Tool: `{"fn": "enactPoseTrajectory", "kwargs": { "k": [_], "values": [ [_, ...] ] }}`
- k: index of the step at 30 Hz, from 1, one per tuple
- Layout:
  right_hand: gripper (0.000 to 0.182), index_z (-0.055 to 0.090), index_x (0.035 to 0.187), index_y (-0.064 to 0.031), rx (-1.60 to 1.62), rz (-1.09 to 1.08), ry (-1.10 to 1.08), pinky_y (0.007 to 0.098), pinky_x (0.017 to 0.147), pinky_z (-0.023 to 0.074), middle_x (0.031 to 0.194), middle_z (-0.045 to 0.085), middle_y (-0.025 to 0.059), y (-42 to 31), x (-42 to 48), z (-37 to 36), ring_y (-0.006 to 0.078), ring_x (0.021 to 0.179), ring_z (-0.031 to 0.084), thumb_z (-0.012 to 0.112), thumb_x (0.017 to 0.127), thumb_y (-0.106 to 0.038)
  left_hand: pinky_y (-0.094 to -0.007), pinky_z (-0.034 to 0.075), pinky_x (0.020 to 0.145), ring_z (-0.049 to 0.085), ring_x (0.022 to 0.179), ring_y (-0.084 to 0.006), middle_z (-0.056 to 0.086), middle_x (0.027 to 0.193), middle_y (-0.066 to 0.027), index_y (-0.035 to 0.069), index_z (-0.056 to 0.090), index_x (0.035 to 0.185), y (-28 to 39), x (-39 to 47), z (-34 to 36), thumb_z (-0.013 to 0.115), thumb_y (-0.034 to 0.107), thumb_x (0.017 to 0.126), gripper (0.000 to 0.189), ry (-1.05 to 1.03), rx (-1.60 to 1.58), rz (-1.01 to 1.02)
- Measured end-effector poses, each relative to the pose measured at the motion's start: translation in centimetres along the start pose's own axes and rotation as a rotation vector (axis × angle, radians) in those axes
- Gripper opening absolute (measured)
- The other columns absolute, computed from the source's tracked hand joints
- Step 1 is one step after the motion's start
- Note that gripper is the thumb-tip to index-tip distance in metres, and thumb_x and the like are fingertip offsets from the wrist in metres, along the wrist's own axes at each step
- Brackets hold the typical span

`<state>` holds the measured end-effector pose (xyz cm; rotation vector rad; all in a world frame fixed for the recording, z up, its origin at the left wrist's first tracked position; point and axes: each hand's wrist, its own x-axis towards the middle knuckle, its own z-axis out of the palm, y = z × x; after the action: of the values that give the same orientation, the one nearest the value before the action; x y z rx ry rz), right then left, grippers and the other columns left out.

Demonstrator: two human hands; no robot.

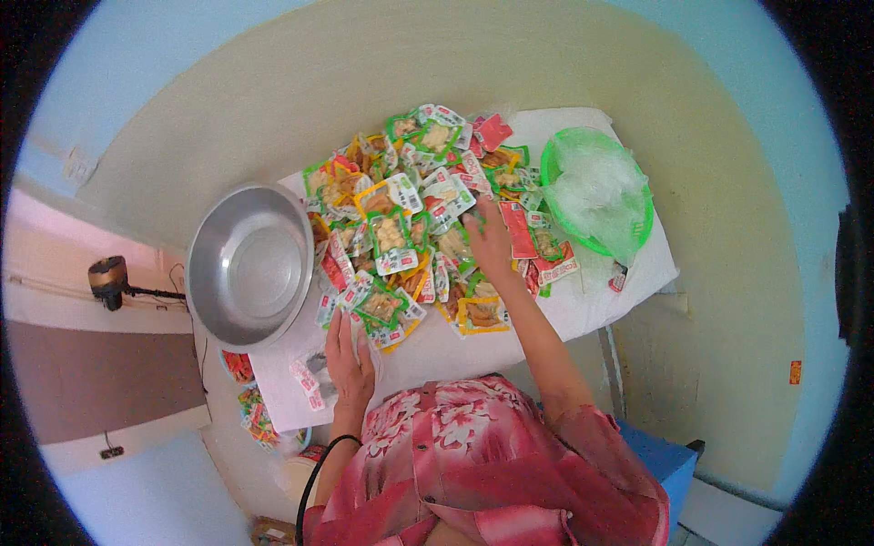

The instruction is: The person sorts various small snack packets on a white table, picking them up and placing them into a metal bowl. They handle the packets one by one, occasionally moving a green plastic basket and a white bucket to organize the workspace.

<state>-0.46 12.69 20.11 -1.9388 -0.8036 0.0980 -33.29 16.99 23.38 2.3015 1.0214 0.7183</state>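
A large heap of small sealed food packets (392, 235) with green, yellow and red edging covers the middle of the white-covered table (423, 358). My right hand (490, 239) reaches into the heap's right side, fingertips down among the packets; whether they grip one is hidden. At the heap's near left edge lies my left hand (349, 365), its fingers stretched toward a green-edged packet (382, 305). Something clear, seemingly thin plastic, shows beside that hand, too blurred to make out. A transparent packet with red print (311, 385) lies left of the left hand.
A wide metal basin (252, 266) stands at the table's left. On the right a green plastic basket (645, 225) holds clear plastic bags (594, 181). Containers of colourful packets (256, 413) sit below the left edge. A wall (505, 54) rises behind. A fan (109, 280) is at far left.
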Motion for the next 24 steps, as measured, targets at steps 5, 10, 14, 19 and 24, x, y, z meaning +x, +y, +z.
{"fn": "enactPoseTrajectory", "kwargs": {
  "k": [5, 10, 14, 19, 24],
  "values": [
    [0.058, 0.042, 0.135, -0.0017, -0.225, 0.086, -0.287, 0.0431, 0.089, 0.0457, 0.124, 0.055, 0.0219, -2.5, 1.3, 3.6, 0.0382, 0.104, 0.056, 0.063, 0.084, -0.018, -0.0438, 0.028, 0.110, 0.033, 0.134, -0.0393, 0.034, 0.144, -0.0256, -0.003, 0.032, 0.142, 3.9, 9.2, 3.3, 0.062, 0.021, 0.089, 0.066, 0.014, -0.014, 0.052],
    [0.069, 0.038, 0.139, -0.0024, -0.281, -0.213, -0.444, 0.0448, 0.092, 0.0443, 0.136, 0.046, 0.0221, -4.6, -1.3, 5.5, 0.0391, 0.112, 0.054, 0.065, 0.077, -0.015, -0.0443, 0.023, 0.112, 0.027, 0.137, -0.0414, 0.028, 0.147, -0.0286, -0.004, 0.026, 0.144, 3.8, 14.8, 6.4, 0.068, 0.034, 0.084, 0.083, -0.038, -0.134, -0.039],
    [0.062, 0.041, 0.137, -0.0030, -0.213, -0.299, -0.591, 0.0430, 0.093, 0.0445, 0.147, 0.033, 0.0193, -5.0, -0.6, 5.0, 0.0388, 0.114, 0.053, 0.063, 0.081, -0.019, -0.0446, 0.024, 0.111, 0.028, 0.136, -0.0418, 0.029, 0.146, -0.0290, -0.003, 0.024, 0.145, 4.7, 16.5, 8.1, 0.063, 0.038, 0.088, 0.080, -0.057, -0.095, -0.155],
    [0.042, 0.055, 0.125, -0.0068, 0.087, -0.331, -0.786, 0.0431, 0.089, 0.0461, 0.130, 0.052, 0.0176, -3.0, 3.3, 2.2, 0.0346, 0.107, 0.058, 0.059, 0.089, -0.029, -0.0445, 0.029, 0.108, 0.033, 0.133, -0.0418, 0.033, 0.143, -0.0272, 0.000, 0.024, 0.146, 3.8, 18.1, 9.7, 0.057, 0.035, 0.092, 0.072, -0.033, -0.016, -0.192],
    [0.031, 0.065, 0.107, -0.0076, -0.014, -0.085, -0.604, 0.0443, 0.086, 0.0470, 0.103, 0.066, 0.0150, -1.7, 7.7, -0.4, 0.0316, 0.101, 0.061, 0.059, 0.089, -0.032, -0.0437, 0.033, 0.104, 0.039, 0.127, -0.0402, 0.040, 0.138, -0.0254, 0.002, 0.026, 0.147, 2.7, 18.7, 11.5, 0.054, 0.033, 0.094, 0.067, 0.015, 0.066, -0.244]
  ]
}}
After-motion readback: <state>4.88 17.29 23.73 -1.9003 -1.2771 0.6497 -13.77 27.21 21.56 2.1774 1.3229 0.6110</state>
